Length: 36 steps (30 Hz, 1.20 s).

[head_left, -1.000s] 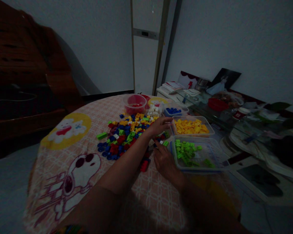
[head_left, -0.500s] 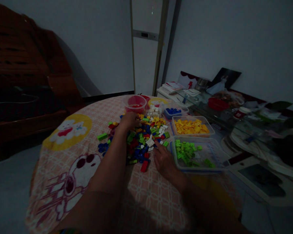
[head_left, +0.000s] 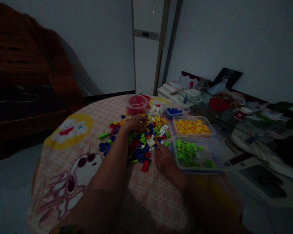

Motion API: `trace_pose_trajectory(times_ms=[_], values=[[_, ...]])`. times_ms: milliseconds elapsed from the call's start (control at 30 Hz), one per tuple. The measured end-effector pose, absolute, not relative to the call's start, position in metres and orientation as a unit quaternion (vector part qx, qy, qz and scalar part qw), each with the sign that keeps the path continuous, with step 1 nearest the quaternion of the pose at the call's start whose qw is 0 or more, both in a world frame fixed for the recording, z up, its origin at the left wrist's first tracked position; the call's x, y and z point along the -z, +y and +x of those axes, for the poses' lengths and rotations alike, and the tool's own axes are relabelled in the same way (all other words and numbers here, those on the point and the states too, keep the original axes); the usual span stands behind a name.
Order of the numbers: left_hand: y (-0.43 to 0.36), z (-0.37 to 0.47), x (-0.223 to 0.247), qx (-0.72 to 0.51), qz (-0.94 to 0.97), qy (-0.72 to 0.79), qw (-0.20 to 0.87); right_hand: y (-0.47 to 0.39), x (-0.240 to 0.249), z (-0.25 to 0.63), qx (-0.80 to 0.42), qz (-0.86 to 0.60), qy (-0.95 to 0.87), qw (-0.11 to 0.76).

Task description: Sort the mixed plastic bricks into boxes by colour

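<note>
A heap of mixed toy building bricks [head_left: 138, 151] in green, blue, red, yellow and white is spread over the table. Over the back part of it is my left hand [head_left: 136, 123], its fingers stretched to the right above yellow bricks; I see nothing held in them. My right hand [head_left: 165, 160] rests at the heap's right edge, fingers extended and loosely apart. Its fingertips are beside a flat white brick [head_left: 151, 142], perhaps touching it. A red brick [head_left: 145, 166] lies at the near edge, and a green brick [head_left: 103, 136] sits off to the left.
Clear boxes stand on the right with green bricks [head_left: 188, 151], yellow bricks [head_left: 192, 126] and blue bricks [head_left: 174, 111]. A round pink tub [head_left: 136, 103] is at the back, near a pile of white bricks [head_left: 155, 111]. A cluttered glass table adjoins on the right.
My left hand has moved a little to the right across the heap, and its fingers reach out further. My right hand stays in place. The view has shifted slightly.
</note>
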<state>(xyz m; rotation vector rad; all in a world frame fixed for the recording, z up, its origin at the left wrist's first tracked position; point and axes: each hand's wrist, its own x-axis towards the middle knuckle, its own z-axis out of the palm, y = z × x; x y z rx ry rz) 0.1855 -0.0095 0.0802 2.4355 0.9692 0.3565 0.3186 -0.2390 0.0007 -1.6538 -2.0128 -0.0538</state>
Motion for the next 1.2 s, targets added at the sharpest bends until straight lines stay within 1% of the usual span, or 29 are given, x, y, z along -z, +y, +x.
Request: trace_pose_trajectory(times_ms=[167,333,567,667,800,867,933,1033,1200], values=[[-0.014,0.186,-0.084,-0.165,0.881,0.317,0.311,-0.238,0.001,0.319,0.028,-0.612,-0.744,0.268],[-0.016,0.186,-0.083,-0.160,0.867,0.316,0.350,-0.239,0.000,0.318,0.025,-0.610,-0.744,0.271],[-0.021,0.203,-0.079,-0.212,0.848,0.284,0.395,-0.239,0.001,0.318,0.015,-0.612,-0.740,0.277],[-0.031,0.229,-0.073,-0.251,0.804,0.282,0.459,-0.239,0.002,0.318,0.011,-0.611,-0.739,0.285],[-0.055,0.274,-0.062,-0.343,0.687,0.250,0.589,-0.239,0.002,0.319,0.017,-0.611,-0.740,0.280],[-0.068,0.292,-0.056,-0.351,0.651,0.194,0.644,-0.238,0.003,0.319,0.019,-0.611,-0.743,0.273],[-0.075,0.303,-0.051,-0.343,0.641,0.151,0.670,-0.238,0.003,0.319,0.020,-0.613,-0.743,0.270],[-0.070,0.298,-0.050,-0.329,0.675,0.154,0.642,-0.239,0.003,0.318,0.022,-0.619,-0.737,0.269],[-0.030,0.254,-0.062,-0.357,0.754,0.256,0.488,-0.239,0.001,0.318,0.013,-0.615,-0.739,0.273]])
